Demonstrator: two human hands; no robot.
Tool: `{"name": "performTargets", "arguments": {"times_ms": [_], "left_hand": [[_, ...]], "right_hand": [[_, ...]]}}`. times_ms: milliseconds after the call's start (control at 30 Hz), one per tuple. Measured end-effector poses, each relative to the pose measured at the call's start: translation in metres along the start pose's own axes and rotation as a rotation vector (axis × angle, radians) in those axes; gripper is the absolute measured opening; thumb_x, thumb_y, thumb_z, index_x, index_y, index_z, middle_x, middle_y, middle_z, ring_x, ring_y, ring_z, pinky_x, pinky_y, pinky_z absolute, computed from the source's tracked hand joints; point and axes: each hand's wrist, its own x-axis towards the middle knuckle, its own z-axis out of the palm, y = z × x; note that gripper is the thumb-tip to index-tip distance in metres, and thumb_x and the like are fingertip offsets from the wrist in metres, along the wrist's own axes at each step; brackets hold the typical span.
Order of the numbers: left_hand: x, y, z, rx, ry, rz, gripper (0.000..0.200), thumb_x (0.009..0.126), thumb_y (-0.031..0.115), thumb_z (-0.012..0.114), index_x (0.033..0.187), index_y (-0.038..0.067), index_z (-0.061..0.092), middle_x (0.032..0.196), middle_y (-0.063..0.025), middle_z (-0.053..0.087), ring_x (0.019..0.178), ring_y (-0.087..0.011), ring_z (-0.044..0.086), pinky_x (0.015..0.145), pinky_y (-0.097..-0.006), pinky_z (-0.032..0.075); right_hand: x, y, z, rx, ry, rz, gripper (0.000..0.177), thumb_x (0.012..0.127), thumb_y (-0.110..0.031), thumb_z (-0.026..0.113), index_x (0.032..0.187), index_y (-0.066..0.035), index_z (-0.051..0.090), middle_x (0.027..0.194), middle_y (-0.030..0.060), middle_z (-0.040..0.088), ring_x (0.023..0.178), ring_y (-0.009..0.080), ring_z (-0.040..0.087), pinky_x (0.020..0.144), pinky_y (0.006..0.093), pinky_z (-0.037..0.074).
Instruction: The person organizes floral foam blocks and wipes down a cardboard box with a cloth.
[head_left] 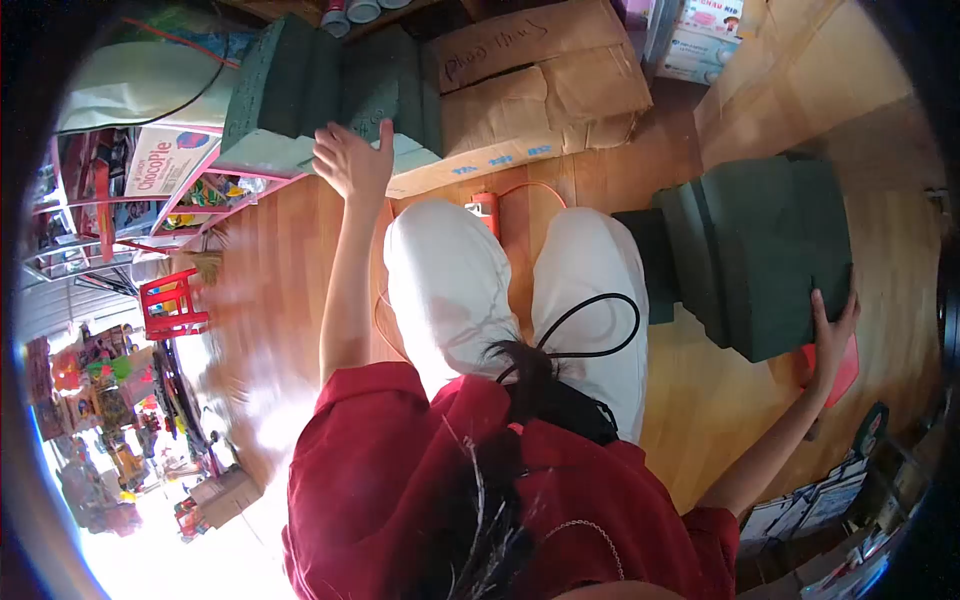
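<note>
Reaching far left, the left hand (350, 160) shows a released grip, fingers spread, at the near edge of green foam blocks (300, 85) beside a cardboard box (540, 90); the right hand (832, 340) lies flat, grip released, against a second foam stack (770, 250) on the wooden floor (700, 400), right

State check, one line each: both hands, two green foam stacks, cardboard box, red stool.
left foam stack: piled, beside cardboard box.
right foam stack: standing on floor.
cardboard box: flaps folded over.
red stool: upright.
left hand: open, fingers spread, at left foam stack's edge.
right hand: open, flat against right foam stack.
</note>
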Motion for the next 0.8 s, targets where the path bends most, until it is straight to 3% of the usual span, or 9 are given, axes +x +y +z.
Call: {"name": "performTargets", "arguments": {"times_ms": [33,133,233,267,367,400,500,633,800], "left_hand": [[-0.004,-0.004,0.005,-0.022,-0.135,-0.057,0.083,0.078,0.060,0.051,0.122,-0.010,0.040,0.114,-0.0200,0.041,0.104,-0.0330,0.042,0.090,-0.0450,0.034],[-0.015,0.002,0.013,-0.219,-0.084,-0.076,0.094,0.075,0.067,0.049,0.125,-0.012,0.035,0.116,-0.0238,0.039,0.107,-0.0359,0.040,0.091,-0.0466,0.034],[-0.018,0.018,0.012,-0.164,0.043,-0.097,0.109,0.066,0.076,0.051,0.127,-0.012,0.032,0.116,-0.0260,0.035,0.109,-0.0388,0.039,0.091,-0.0471,0.035],[-0.017,0.026,0.010,-0.272,-0.063,-0.173,0.115,0.059,0.074,0.061,0.130,-0.010,0.027,0.119,-0.0284,0.031,0.111,-0.0414,0.037,0.092,-0.0468,0.035],[-0.011,0.032,0.011,-0.350,-0.125,-0.181,0.115,0.056,0.063,0.071,0.131,-0.009,0.021,0.122,-0.0300,0.026,0.111,-0.0433,0.037,0.092,-0.0466,0.036],[-0.010,0.036,-0.001,-0.403,-0.167,-0.208,0.112,0.055,0.051,0.077,0.131,-0.007,0.019,0.122,-0.0312,0.026,0.110,-0.0444,0.037,0.092,-0.0471,0.036],[-0.008,0.033,-0.039,-0.529,-0.147,-0.143,0.110,0.057,0.051,0.077,0.133,-0.006,0.021,0.123,-0.0336,0.025,0.113,-0.0476,0.034,0.095,-0.0476,0.035],[-0.015,0.020,-0.096,-0.689,0.043,0.226,0.101,0.053,0.032,0.082,0.128,-0.004,0.027,0.123,-0.0281,0.030,0.111,-0.0422,0.038,0.093,-0.0460,0.038],[0.012,0.027,-0.107,-0.907,-0.213,0.792,0.096,0.045,0.019,0.082,0.125,0.002,0.033,0.123,-0.0178,0.040,0.115,-0.0347,0.039,0.096,-0.0417,0.037]], "right_hand": [[0.000,-0.003,-0.001,0.002,-0.005,0.010,0.068,0.077,-0.032,0.068,0.135,-0.015,0.038,0.132,0.0194,0.039,0.122,0.0325,0.038,0.101,0.0415,0.031],[0.000,-0.001,-0.001,0.012,-0.010,-0.011,0.068,0.077,-0.033,0.068,0.136,-0.016,0.037,0.131,0.0197,0.039,0.122,0.0335,0.038,0.101,0.0426,0.031],[0.000,-0.003,0.000,0.027,-0.013,-0.013,0.069,0.078,-0.035,0.067,0.137,-0.017,0.036,0.132,0.0200,0.038,0.122,0.0342,0.038,0.101,0.0434,0.031],[-0.001,-0.004,-0.001,0.030,-0.015,-0.004,0.069,0.078,-0.035,0.066,0.137,-0.017,0.036,0.132,0.0201,0.038,0.122,0.0343,0.038,0.101,0.0437,0.031],[-0.002,-0.007,-0.001,-0.019,-0.006,0.023,0.069,0.078,-0.035,0.066,0.136,-0.016,0.036,0.132,0.0204,0.037,0.122,0.0339,0.038,0.100,0.0435,0.031],[-0.002,-0.004,0.000,-0.018,-0.010,0.034,0.068,0.078,-0.035,0.066,0.136,-0.016,0.036,0.133,0.0201,0.037,0.122,0.0336,0.038,0.101,0.0429,0.031],[0.000,0.003,0.001,-0.021,-0.002,0.033,0.067,0.078,-0.033,0.067,0.136,-0.015,0.037,0.134,0.0192,0.036,0.123,0.0327,0.037,0.102,0.0414,0.030],[0.003,0.006,0.004,-0.022,0.024,-0.051,0.071,0.075,-0.038,0.069,0.135,-0.014,0.039,0.130,0.0206,0.039,0.121,0.0334,0.039,0.100,0.0419,0.032],[-0.001,0.000,0.000,-0.036,0.041,0.046,0.073,0.072,-0.041,0.071,0.133,-0.015,0.042,0.126,0.0216,0.042,0.117,0.0333,0.042,0.097,0.0419,0.034]]}}
